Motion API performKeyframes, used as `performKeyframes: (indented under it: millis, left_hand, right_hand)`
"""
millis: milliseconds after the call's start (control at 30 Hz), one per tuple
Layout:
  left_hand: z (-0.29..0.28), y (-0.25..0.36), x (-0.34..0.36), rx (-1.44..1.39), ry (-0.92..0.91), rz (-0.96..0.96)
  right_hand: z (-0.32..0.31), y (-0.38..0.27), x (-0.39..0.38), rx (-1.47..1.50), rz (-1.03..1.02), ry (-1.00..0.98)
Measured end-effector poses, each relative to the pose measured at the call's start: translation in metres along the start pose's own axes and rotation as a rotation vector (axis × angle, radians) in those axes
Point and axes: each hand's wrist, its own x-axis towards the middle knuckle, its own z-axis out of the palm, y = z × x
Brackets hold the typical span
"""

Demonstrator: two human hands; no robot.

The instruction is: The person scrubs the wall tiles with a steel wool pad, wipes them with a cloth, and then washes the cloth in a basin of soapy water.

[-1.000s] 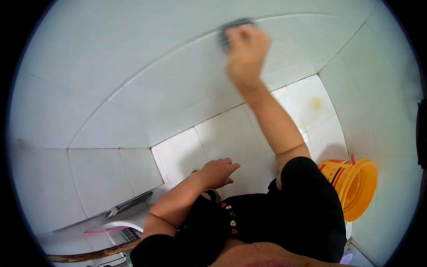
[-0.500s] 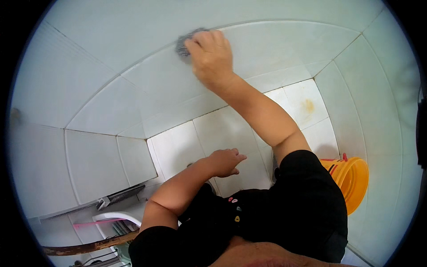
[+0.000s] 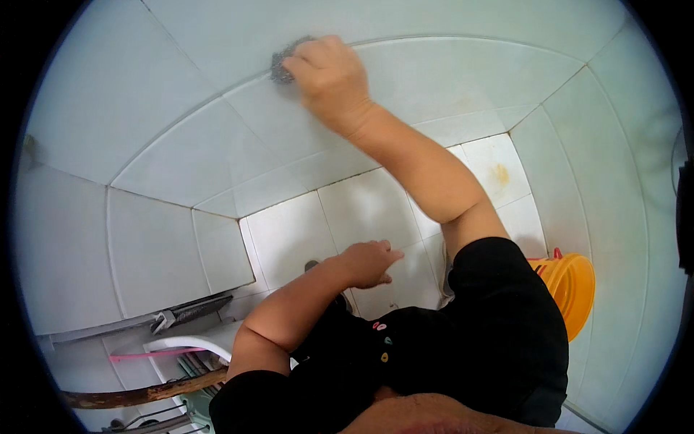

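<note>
Scourer shifted left, against tiled wall

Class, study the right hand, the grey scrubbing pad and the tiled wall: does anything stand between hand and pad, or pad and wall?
Nothing visible does. The right hand grips the grey scrubbing pad directly, and the pad appears to lie against the tiled wall.

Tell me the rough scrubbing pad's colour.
The rough scrubbing pad in the right hand is dark grey, best seen in the head view.
</note>
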Motion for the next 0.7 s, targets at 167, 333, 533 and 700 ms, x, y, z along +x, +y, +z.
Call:
performKeyframes:
  millis: [167,333,533,700]
  left_hand:
    - [-0.004,0.001,-0.022,-0.020,0.018,-0.004]
    - [0.002,0.007,-0.019,0.020,-0.035,0.083]
    - [0.004,0.004,-0.027,0.007,0.103,0.011]
    - [0.003,0.013,-0.035,0.029,-0.036,0.038]
  right_hand:
    - [-0.051,0.076,-0.030,-0.212,0.037,0.122]
    - [0.000,0.032,0.004,-0.122,-0.168,0.174]
    - [-0.014,0.027,0.001,-0.096,-0.263,-0.067]
    - [-0.019,0.042,-0.012,-0.204,-0.224,0.028]
